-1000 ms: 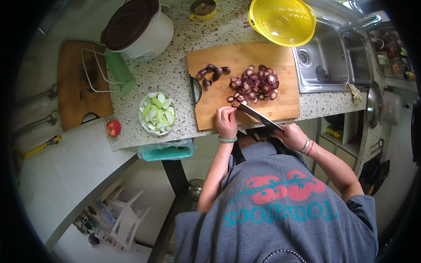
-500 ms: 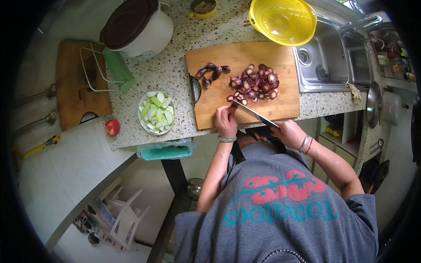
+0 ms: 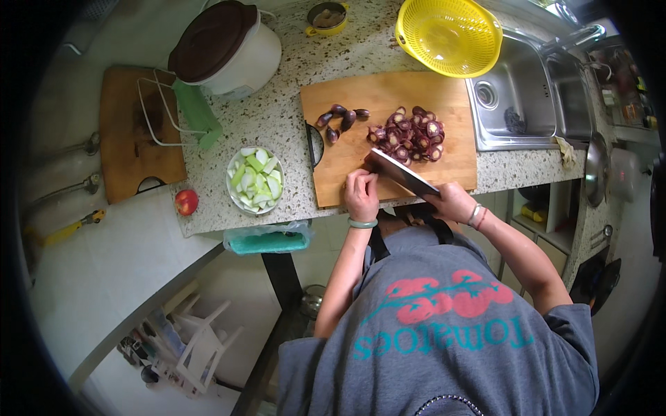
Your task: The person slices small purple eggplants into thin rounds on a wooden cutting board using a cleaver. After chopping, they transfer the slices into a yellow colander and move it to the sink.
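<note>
My right hand grips a kitchen knife at the front of the wooden cutting board. Its broad blade is tilted, flat side showing, and points up and left toward the slices. My left hand, fingers pinched together, rests by the blade's tip at the board's front edge; anything between the fingers is too hidden to make out. Beyond the blade lies a pile of round purple slices with pale centres. Several small dark purple oblong pieces, uncut, lie at the board's left.
Left of the board stand a bowl of pale green chunks and a red apple. A lidded white pot, a small yellow pan and a yellow colander are behind. At right is a steel sink. A green bin hangs below the counter.
The knife blade has lifted and tilted so its flat face shows. Slices near its tip have moved into the pile. My hands stay at the board's front edge, and the view has shifted slightly.
</note>
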`<state>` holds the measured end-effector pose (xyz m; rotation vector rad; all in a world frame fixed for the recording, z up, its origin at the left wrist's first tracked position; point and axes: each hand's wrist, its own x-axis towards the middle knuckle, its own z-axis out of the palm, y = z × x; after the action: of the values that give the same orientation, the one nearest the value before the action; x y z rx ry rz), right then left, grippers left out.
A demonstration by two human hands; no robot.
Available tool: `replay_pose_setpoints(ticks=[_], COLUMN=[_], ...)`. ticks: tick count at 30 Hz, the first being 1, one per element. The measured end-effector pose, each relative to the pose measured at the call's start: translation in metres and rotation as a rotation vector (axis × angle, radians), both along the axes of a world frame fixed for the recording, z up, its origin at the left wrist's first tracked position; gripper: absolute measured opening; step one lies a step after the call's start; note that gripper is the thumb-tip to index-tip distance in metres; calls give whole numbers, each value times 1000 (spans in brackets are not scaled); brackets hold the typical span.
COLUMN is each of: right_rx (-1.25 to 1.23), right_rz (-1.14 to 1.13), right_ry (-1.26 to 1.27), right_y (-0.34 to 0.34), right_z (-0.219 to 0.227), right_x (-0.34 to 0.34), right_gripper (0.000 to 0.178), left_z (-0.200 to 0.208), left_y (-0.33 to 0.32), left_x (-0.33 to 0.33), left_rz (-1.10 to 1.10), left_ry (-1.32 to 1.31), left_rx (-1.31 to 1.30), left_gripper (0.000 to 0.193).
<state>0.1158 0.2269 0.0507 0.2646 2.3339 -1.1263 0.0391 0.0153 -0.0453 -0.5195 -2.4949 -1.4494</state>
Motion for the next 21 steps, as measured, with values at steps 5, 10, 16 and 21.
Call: replay_pose_setpoints(ticks=[5, 10, 16, 21], right_rx=[106, 162, 291, 467], right_rz=[-98, -18, 79, 171], right_ry=[56, 63, 97, 228], right_y=[1, -11, -20, -32], right_z=[4, 6, 4, 9], right_x=[10, 8, 4, 2], right_gripper=[23, 23, 20, 30], left_z=[5, 11, 11, 20], left_y=[3, 1, -6, -6], left_x=[2, 1, 7, 7], left_rz=[16, -5, 144, 321], left_ry=[-204, -50, -213, -260], left_rx=[51, -192, -43, 177], left_gripper=[16, 20, 18, 29])
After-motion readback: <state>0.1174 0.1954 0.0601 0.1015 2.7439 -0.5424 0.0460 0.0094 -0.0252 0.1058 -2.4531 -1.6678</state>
